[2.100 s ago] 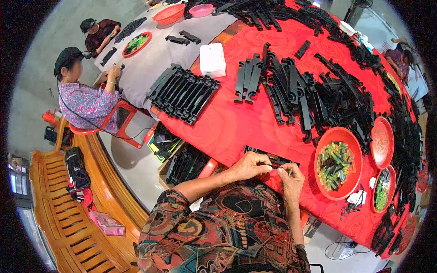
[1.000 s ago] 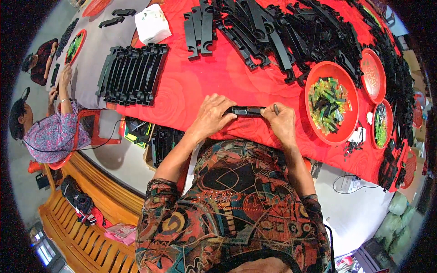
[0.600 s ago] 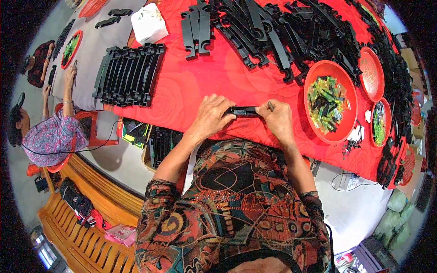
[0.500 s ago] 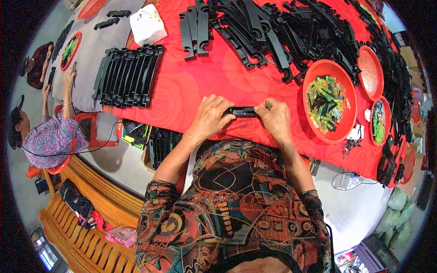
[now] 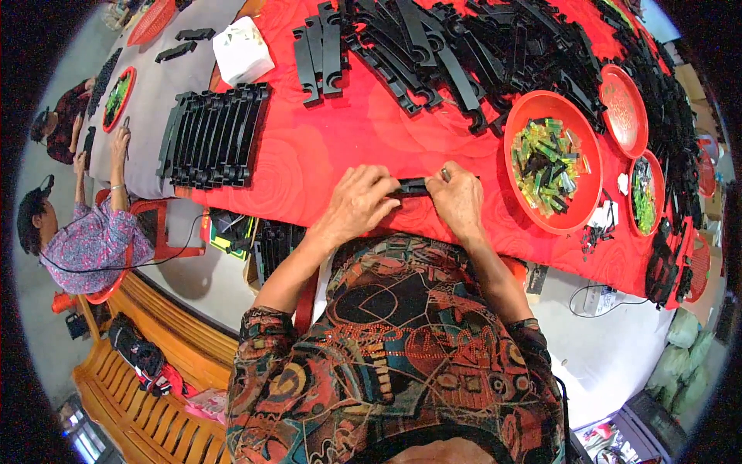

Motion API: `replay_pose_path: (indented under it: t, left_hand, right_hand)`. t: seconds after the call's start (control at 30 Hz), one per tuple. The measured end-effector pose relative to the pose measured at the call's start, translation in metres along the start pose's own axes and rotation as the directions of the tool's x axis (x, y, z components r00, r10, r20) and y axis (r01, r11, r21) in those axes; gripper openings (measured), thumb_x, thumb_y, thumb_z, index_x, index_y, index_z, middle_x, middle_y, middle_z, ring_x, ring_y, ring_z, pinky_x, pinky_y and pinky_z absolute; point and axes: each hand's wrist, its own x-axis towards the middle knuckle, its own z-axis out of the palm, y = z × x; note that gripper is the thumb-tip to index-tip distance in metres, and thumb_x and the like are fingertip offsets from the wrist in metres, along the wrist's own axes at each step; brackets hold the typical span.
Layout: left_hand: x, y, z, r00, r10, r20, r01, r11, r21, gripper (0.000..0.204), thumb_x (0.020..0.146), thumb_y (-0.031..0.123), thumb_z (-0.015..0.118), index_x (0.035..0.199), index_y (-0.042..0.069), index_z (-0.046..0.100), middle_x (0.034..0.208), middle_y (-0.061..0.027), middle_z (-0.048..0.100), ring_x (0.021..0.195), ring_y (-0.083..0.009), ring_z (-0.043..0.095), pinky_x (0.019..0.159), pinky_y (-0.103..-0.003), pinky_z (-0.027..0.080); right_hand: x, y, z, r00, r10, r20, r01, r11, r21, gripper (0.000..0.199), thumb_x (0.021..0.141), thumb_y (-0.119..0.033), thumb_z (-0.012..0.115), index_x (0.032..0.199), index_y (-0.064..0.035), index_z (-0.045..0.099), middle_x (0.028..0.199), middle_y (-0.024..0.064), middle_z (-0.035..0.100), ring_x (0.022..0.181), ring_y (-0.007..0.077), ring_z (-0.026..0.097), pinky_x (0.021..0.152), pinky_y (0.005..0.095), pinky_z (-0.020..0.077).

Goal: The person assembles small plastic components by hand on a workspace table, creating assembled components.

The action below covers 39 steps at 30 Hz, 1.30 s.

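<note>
At the near edge of the red-covered table, a black plastic bar point(image 5: 414, 186) lies between my two hands, small and partly covered by fingers. My left hand point(image 5: 357, 203) is closed on its left end, thumb in front. Over the right part is my right hand point(image 5: 457, 203), with fingers bent and pressed together. A short grey tip of a thin, pen-like tool point(image 5: 446, 175) sticks up from that hand; the rest of it is hidden. To the right stands a red bowl point(image 5: 519, 203) of small yellow-green, clear and black pieces.
A row of black bars point(image 5: 212, 135) lies left, near a white tissue pack point(image 5: 243, 51). More black bars point(image 5: 464, 54) are heaped at the back. Two smaller red dishes point(image 5: 623, 112) stand right. Co-workers point(image 5: 93, 240) sit at a grey table point(image 5: 158, 93) on the left.
The view has shifted slightly. My right hand has edged left and turned a little over the bar, which now shows less of its length. The left hand still grips its end.
</note>
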Motion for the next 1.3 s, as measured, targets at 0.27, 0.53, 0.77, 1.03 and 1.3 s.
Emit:
replay_pose_path:
  t: [0.27,0.53,0.77,1.03,1.3]
  left_hand:
    - [0.009,-0.006,0.01,0.98,0.162,0.117,-0.181,0.967,0.18,0.037,0.068,0.014,0.069,0.105,0.013,0.061,0.102,-0.009,0.052,0.087,-0.0272,0.051,0.074,-0.037,0.045]
    - [0.008,-0.018,0.014,0.967,0.196,0.161,-0.224,0.958,0.179,0.037,0.07,0.012,0.066,0.107,0.015,0.062,0.103,-0.009,0.052,0.085,-0.0255,0.05,0.069,-0.036,0.045]
    - [0.009,-0.015,0.009,0.964,0.17,0.204,-0.208,0.961,0.182,0.038,0.072,0.011,0.064,0.109,0.014,0.061,0.103,-0.0103,0.051,0.085,-0.0263,0.051,0.069,-0.036,0.045]
    - [0.011,-0.024,0.013,0.948,0.264,0.179,-0.279,0.958,0.061,0.04,0.071,0.007,0.064,0.11,0.008,0.058,0.1,-0.0135,0.052,0.077,-0.0275,0.052,0.067,-0.036,0.046]
    - [0.024,-0.021,0.006,0.925,0.263,0.274,-0.293,0.954,0.072,0.036,0.077,0.013,0.056,0.114,0.01,0.058,0.094,-0.0101,0.047,0.081,-0.0238,0.05,0.069,-0.034,0.044]
  right_hand:
    - [-0.001,0.0,-0.004,0.998,0.028,0.055,-0.028,1.0,0.0,0.021,0.072,-0.02,0.062,0.076,0.0003,0.057,0.068,0.0182,0.062,0.067,0.0368,0.061,0.063,0.0455,0.0466]
    - [-0.003,0.001,-0.003,0.996,0.043,0.077,-0.044,0.999,0.017,0.022,0.074,-0.021,0.062,0.076,-0.0005,0.056,0.069,0.0176,0.061,0.068,0.0368,0.061,0.062,0.0455,0.0464]
    - [-0.006,-0.002,-0.003,0.995,0.049,0.092,-0.039,0.993,-0.113,0.023,0.077,-0.024,0.062,0.08,-0.0017,0.057,0.077,0.0186,0.063,0.074,0.0372,0.062,0.065,0.0468,0.0466]
    - [-0.007,0.002,-0.001,0.999,0.039,0.036,-0.032,0.986,-0.162,0.024,0.076,-0.026,0.064,0.078,-0.003,0.055,0.069,0.0172,0.06,0.068,0.037,0.059,0.06,0.0457,0.0437]
    - [-0.005,0.001,-0.001,0.997,0.025,0.069,-0.01,0.98,-0.2,0.023,0.075,-0.023,0.062,0.077,-0.0018,0.055,0.074,0.0206,0.062,0.069,0.0372,0.062,0.06,0.0474,0.0477]
